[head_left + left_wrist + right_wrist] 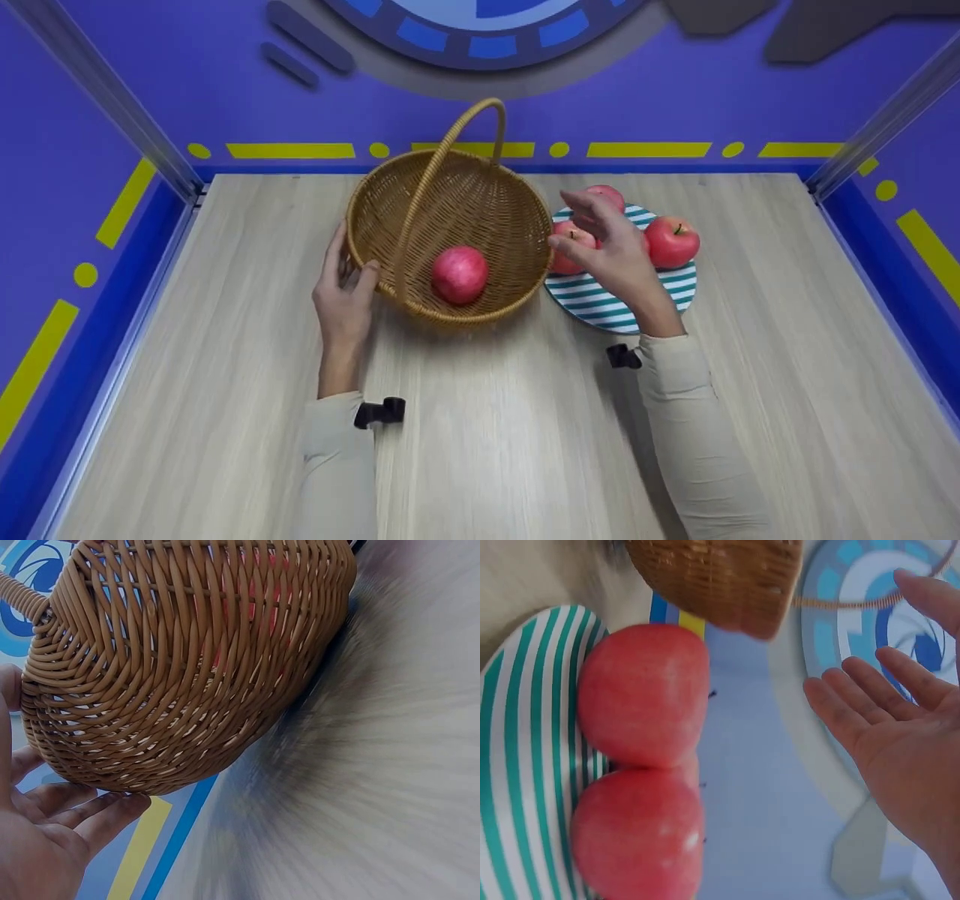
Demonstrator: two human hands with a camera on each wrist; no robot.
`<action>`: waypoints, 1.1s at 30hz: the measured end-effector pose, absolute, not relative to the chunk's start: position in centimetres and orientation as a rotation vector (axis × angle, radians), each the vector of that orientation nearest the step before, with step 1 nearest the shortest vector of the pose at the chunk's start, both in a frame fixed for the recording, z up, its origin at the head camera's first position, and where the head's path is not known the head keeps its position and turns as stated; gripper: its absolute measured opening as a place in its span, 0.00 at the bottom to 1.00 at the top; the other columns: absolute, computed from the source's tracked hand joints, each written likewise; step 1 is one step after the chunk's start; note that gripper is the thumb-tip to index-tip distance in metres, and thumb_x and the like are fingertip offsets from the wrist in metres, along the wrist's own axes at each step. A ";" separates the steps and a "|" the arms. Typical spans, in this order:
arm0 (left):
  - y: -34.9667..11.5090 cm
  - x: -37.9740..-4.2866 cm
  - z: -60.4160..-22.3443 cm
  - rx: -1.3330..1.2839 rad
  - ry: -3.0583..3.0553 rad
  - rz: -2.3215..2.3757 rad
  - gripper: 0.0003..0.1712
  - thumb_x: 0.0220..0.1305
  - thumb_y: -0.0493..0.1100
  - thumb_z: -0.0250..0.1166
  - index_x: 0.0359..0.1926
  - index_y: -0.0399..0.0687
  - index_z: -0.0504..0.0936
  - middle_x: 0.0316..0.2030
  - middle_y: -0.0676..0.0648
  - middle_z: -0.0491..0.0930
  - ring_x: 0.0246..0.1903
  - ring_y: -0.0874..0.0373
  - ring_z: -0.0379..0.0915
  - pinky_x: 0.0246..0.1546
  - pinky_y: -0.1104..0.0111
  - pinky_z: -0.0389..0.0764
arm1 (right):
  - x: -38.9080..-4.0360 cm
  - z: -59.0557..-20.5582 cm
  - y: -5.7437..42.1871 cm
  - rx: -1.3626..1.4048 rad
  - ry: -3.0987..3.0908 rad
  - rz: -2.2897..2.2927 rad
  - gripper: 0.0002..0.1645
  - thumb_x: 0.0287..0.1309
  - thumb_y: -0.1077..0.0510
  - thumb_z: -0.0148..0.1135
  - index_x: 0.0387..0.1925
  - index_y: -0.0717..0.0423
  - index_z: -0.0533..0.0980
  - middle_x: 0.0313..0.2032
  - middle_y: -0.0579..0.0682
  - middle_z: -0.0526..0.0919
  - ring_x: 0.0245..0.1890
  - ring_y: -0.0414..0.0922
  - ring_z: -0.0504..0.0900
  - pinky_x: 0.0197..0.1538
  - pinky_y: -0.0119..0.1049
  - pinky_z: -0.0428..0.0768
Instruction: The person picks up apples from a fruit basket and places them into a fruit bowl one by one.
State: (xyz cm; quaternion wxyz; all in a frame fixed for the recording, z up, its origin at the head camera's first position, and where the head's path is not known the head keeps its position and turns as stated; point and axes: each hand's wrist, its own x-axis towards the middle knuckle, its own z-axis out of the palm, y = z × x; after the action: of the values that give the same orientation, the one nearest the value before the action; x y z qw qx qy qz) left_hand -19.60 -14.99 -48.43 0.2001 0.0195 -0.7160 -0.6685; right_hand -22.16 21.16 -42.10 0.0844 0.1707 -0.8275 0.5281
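Observation:
My left hand [343, 304] holds the left rim of a brown wicker basket [514, 240], its thumb over the rim and its fingers along the outside. The basket tilts toward me, with its arched handle [427, 180] up and one red apple [460, 275] lying inside. In the left wrist view, the fingers [112, 821] bear against the woven wall. To the right, my right hand [619, 255] hovers over a green-and-white striped plate [600, 311], fingers extended and holding nothing. Several red apples [673, 242] sit on the plate, partly hidden by that hand.
The pale wooden table [480, 442] is bounded at the back by a blue panel [300, 120] with yellow marks, and by blue panels at both sides. Metal posts [142, 105] stand at the back corners. The basket's right rim is beside the plate's left edge.

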 end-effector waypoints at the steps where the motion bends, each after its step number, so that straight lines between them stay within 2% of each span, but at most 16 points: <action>1: -15.0 -19.6 -48.4 0.056 -2.000 -1.869 0.39 0.71 0.38 0.65 0.81 0.51 0.68 0.72 0.41 0.72 0.70 0.46 0.71 0.70 0.61 0.73 | -22.2 -41.9 20.9 0.522 -2.496 1.561 0.41 0.63 0.55 0.77 0.74 0.57 0.72 0.71 0.52 0.75 0.70 0.51 0.75 0.70 0.49 0.76; 10: -15.0 -19.6 -48.4 0.061 -1.997 -1.863 0.39 0.70 0.38 0.65 0.80 0.51 0.68 0.72 0.40 0.72 0.70 0.45 0.72 0.70 0.62 0.73 | -22.7 -41.2 19.0 0.721 -2.602 1.388 0.40 0.62 0.56 0.78 0.73 0.57 0.73 0.69 0.53 0.76 0.69 0.54 0.74 0.68 0.53 0.78; 14: -14.9 -19.6 -48.4 0.067 -1.990 -1.868 0.39 0.69 0.37 0.65 0.80 0.52 0.68 0.72 0.40 0.72 0.69 0.45 0.72 0.69 0.63 0.73 | -22.9 -41.2 18.1 0.786 -2.683 1.273 0.41 0.62 0.55 0.78 0.74 0.56 0.72 0.69 0.52 0.76 0.67 0.51 0.76 0.66 0.52 0.80; 20: -15.0 -19.6 -48.5 0.047 -1.999 -1.858 0.39 0.70 0.38 0.64 0.81 0.51 0.68 0.72 0.40 0.73 0.69 0.45 0.72 0.70 0.58 0.73 | -23.2 -41.5 16.7 0.855 -2.805 1.178 0.42 0.62 0.53 0.78 0.75 0.51 0.72 0.71 0.49 0.75 0.68 0.49 0.75 0.64 0.53 0.82; 23: -15.0 -19.6 -48.6 0.037 -2.011 -1.849 0.39 0.71 0.39 0.64 0.81 0.51 0.67 0.71 0.41 0.73 0.70 0.46 0.72 0.70 0.56 0.73 | -23.3 -41.9 16.1 0.922 -2.845 1.160 0.42 0.63 0.53 0.77 0.75 0.52 0.72 0.71 0.52 0.73 0.70 0.51 0.73 0.66 0.54 0.80; 28: -15.0 -19.6 -48.6 0.042 -2.013 -1.856 0.39 0.71 0.39 0.64 0.81 0.54 0.67 0.73 0.44 0.72 0.70 0.48 0.71 0.71 0.57 0.72 | -23.6 -42.5 15.0 1.027 -2.884 1.068 0.40 0.64 0.53 0.76 0.74 0.54 0.72 0.71 0.53 0.73 0.69 0.51 0.74 0.68 0.51 0.78; 33: -15.0 -19.7 -48.5 0.046 -1.999 -1.867 0.39 0.70 0.38 0.64 0.81 0.51 0.67 0.74 0.44 0.71 0.70 0.46 0.71 0.71 0.56 0.71 | -24.1 -43.0 14.0 1.153 -2.866 0.990 0.39 0.65 0.55 0.76 0.73 0.57 0.73 0.68 0.55 0.76 0.67 0.52 0.75 0.68 0.49 0.78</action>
State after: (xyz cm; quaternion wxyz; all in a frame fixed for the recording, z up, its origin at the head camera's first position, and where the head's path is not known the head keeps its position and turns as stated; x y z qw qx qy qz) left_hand -19.68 -15.02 -48.52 0.2016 0.0163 -0.7157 -0.6685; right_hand -24.07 13.96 -42.97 -0.0514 0.3550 -0.8823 0.3047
